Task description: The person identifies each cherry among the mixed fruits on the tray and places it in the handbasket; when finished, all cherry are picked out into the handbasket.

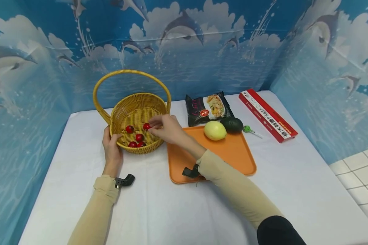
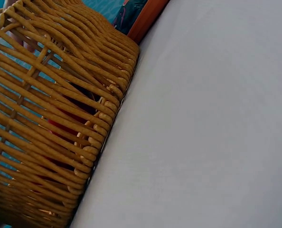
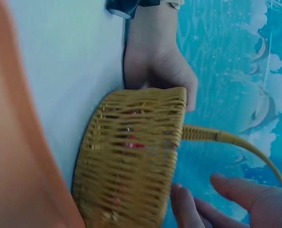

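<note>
A yellow wicker basket (image 1: 160, 145) with a tall handle stands on the table's left side. My left hand (image 1: 111, 149) grips its near left rim, thumb over the edge; in the right wrist view this left hand (image 3: 162, 71) is behind the basket (image 3: 131, 166). Several small red, cherry-like fruits (image 1: 139, 137) lie inside. Over the basket's right side is my right hand (image 1: 168, 129), with one red fruit (image 1: 146, 126) just beyond its fingertips. The right wrist view shows the right hand's (image 3: 236, 202) thumb and fingers apart, with nothing visible between them.
An orange tray (image 1: 233, 160) lies right of the basket, under my right forearm. A yellow lemon-like fruit (image 1: 215, 130) and a dark green avocado-like fruit (image 1: 232, 125) are at its far edge. Behind are a black food packet (image 1: 199, 110), a green lollipop (image 1: 247, 129) and a red pasta box (image 1: 268, 115).
</note>
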The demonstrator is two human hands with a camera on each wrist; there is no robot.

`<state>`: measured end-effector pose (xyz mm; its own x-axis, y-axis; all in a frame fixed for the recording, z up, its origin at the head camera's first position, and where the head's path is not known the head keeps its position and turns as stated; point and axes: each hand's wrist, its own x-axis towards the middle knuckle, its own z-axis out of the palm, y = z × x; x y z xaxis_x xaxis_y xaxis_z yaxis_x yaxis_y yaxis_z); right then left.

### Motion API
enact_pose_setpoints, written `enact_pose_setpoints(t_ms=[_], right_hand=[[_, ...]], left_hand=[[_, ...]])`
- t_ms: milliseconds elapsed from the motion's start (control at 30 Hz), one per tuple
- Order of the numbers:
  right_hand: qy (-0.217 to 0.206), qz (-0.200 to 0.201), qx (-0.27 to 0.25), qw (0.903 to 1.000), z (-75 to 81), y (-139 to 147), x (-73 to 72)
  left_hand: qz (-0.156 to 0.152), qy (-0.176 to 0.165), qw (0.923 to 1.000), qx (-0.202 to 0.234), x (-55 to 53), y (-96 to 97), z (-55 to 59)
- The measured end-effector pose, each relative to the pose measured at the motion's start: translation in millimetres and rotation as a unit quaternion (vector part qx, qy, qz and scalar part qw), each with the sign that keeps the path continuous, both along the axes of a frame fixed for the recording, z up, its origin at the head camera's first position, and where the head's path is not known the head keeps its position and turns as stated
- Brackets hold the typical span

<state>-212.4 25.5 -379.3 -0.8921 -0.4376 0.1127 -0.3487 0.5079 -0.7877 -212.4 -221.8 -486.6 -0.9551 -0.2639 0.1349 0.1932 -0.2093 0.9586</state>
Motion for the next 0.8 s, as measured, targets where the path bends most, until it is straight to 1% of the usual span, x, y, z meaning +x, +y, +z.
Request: enact_pose_setpoints(t_ms=[167,233,400,500,633,800], right_hand=[[0.005,0.026,-0.010,0.9996,4.2,20,14.8],[-0.002,0.036,-0.018,0.9992,4.0,28,20.1],[-0.042,0.043,-0.043,0.9973,0.4,46,33.6],[-0.060,0.037,-0.052,0.9961,-3.4,56,40.7],[-0.078,0.036,-0.042,0.9954,-8.3,69,50.2],[-0.076,0.031,-0.015,0.9965,-13.3,87,61.1]], left_hand=[[0.001,0.000,1.0000,0.006,-0.5,-0.1,-0.2],[0.003,0.000,1.0000,0.009,-1.1,0.2,-0.4],[0.002,0.004,1.0000,0.006,-1.3,-0.4,-0.8],[0.002,0.003,1.0000,0.004,-1.4,-0.9,-0.7],[0.003,-0.001,1.0000,0.006,-1.0,-1.3,-0.7],[-0.001,-0.003,1.0000,0.007,-0.9,-0.4,-0.4]])
